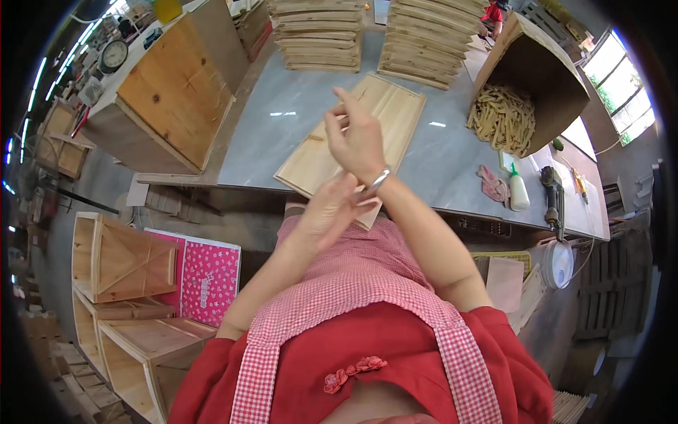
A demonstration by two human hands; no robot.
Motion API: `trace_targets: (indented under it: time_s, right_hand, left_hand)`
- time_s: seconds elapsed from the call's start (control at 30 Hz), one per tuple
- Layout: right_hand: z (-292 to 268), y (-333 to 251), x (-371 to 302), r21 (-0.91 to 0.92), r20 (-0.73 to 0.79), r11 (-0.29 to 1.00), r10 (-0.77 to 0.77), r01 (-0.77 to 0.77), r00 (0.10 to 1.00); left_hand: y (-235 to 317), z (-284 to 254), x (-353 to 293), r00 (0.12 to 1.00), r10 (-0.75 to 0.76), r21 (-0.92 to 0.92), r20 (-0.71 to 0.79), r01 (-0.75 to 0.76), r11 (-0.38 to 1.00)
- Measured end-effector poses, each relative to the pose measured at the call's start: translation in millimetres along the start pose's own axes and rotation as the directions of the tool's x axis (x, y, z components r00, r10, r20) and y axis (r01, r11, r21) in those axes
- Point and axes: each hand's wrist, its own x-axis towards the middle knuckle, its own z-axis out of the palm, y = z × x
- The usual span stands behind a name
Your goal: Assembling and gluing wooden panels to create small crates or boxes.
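- The right hand (355, 138) is raised above the counter (282, 134), fingers loosely spread and holding nothing; a silver bracelet (379, 179) circles its wrist.
- The left hand (326, 212) reaches across to that wrist, its fingers closed narrowly at the bracelet; whether they pinch it or only touch it cannot be told.
- The bracelet is a thin, shiny metal band, sitting tilted on the wrist just above the counter's near edge.
- Under both hands lies a pale wooden panel (367, 116), flat on the grey counter, made of joined boards with a framed edge; its near end reaches the counter's front edge.
- Behind it stand two stacks of similar panels (318, 35), side by side.
- To the right, a tipped wooden box (544, 71) spills short wooden pieces (503, 116) onto the counter.
- Nearer the right edge lie a pink glove (493, 185), a white glue bottle (519, 192) and a power tool (553, 194).
- To the left, a large wooden crate (176, 92) rests on the counter's corner; open wooden boxes (123, 261) and a pink patterned board (208, 272) stand on the floor below.
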Motion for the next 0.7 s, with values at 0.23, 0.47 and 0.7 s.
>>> trace_targets:
  time_s: [0.23,0.47,0.7]
  right_hand:
    - [16,4,-10,0.188,-0.004,0.969,0.162,-0.158,0.987]
    - [29,6,5,0.188,0.216,0.975,0.077,-0.119,0.973]
    - [-11,194,76,-0.513,0.185,0.858,0.126,-0.013,0.975]
  left_hand:
    - [-37,-7,-2,0.991,-0.103,-0.004,0.089,0.103,0.995]
    - [-60,-20,3,0.976,-0.211,0.215,0.055,0.195,0.957]
    - [-16,-77,-61,0.839,-0.163,0.308,-0.519,0.362,0.880]
